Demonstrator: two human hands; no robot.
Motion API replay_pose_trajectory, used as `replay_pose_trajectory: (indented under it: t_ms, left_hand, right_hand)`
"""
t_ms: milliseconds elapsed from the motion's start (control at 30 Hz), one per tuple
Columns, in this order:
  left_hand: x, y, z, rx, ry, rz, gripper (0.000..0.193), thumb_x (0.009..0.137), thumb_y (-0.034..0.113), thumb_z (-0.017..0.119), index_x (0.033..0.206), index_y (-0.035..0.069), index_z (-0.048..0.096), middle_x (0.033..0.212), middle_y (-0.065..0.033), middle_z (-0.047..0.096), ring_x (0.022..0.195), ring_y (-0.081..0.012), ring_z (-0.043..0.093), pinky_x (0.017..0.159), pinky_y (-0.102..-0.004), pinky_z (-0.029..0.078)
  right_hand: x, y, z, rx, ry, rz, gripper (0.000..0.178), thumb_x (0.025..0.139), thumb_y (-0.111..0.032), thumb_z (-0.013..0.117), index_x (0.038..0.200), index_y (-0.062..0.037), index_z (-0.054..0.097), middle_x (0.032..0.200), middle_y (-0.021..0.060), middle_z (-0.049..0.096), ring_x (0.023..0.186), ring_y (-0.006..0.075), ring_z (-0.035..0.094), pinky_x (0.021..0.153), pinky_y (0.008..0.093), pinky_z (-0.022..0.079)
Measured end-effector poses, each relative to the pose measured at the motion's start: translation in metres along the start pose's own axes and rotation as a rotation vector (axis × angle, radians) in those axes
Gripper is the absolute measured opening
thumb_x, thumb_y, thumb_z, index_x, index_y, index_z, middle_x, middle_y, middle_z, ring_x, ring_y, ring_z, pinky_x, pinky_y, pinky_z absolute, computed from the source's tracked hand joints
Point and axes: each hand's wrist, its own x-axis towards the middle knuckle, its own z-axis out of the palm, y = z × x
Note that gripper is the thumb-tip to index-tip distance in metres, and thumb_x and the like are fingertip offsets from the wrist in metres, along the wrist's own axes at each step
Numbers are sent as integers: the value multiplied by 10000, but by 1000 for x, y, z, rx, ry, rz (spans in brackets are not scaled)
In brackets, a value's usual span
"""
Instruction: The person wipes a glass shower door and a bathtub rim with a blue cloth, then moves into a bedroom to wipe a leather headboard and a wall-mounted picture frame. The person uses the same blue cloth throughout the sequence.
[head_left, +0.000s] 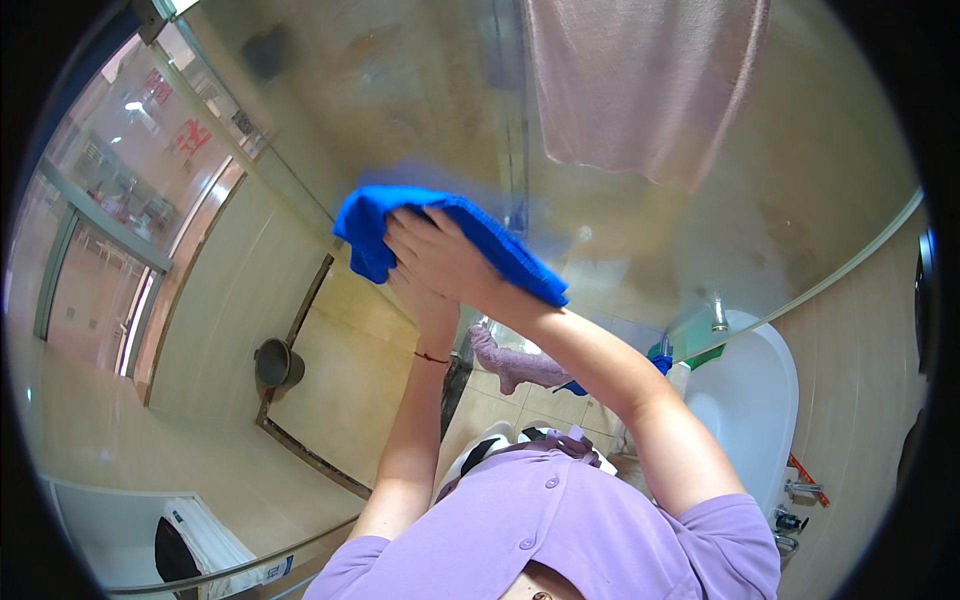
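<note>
A bright blue cloth (375, 205) is spread against an upright glass panel (610, 215) in front of me. My right hand (440, 255) lies over the cloth with its fingers spread, holding it to the glass. Beneath it, my left hand (425, 300) reaches up to the cloth's lower side, a thin dark red bracelet on its wrist. The right hand covers most of the left hand's fingers. The cloth's upper edge is smeared by motion.
A pale pink towel (645, 85) hangs at the top. Rightward are a white bathtub (745, 400) and metal taps (790, 520). A dark bucket (278, 364) stands at left beside a dark floor strip (310, 455). Below my arms lies a mauve cloth-like thing (520, 368).
</note>
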Motion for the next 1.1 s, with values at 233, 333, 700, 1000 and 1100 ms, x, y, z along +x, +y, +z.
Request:
replay_pose_trajectory:
  t_ms: [233, 333, 700, 1000, 1100]
  left_hand:
    - [-26, 19, 7, -307, 34, -56, 377, 893, 199, 594, 1179, -42, 549, 1086, -270, 575, 1022, -488, 502, 866, -554, 369]
    - [6, 75, 0, -468, 48, 230, 333, 909, 236, 598, 1140, -3, 597, 1095, -271, 583, 1013, -482, 520, 888, -562, 370]
    - [-12, 140, 40, -418, -325, 395, 431, 894, 515, 595, 1198, 215, 653, 1195, -74, 625, 1148, -376, 534, 1044, -597, 315]
    - [-114, 41, 53, -196, -333, 510, 312, 901, 294, 596, 1199, 206, 629, 1148, -133, 588, 1110, -406, 516, 1028, -637, 294]
    - [-38, 87, 14, -258, -187, 407, 307, 868, 275, 608, 1159, 186, 654, 1112, -152, 583, 1050, -412, 519, 957, -606, 328]
  right_hand:
    - [-99, 11, -17, 97, -73, 99, 259, 865, -208, 619, 1115, -162, 666, 1178, 26, 634, 1203, 218, 534, 1055, 476, 324]
    - [-96, 43, -70, 28, -243, 385, 335, 829, -266, 631, 1144, -159, 671, 1201, 44, 637, 1231, 285, 529, 1042, 546, 329]
    - [-159, 77, -77, -107, 468, 785, 635, 880, -391, 660, 1402, -85, 465, 1379, 252, 469, 1220, 509, 445, 1070, 697, 209]
    - [-296, -30, -50, 154, -258, 595, 337, 816, -200, 678, 1146, -128, 688, 1228, 115, 612, 1082, 326, 544, 1004, 576, 343]
    - [-219, 11, -59, 77, -111, 563, 345, 844, -218, 667, 1180, -143, 682, 1220, 119, 608, 1107, 349, 537, 1011, 595, 325]
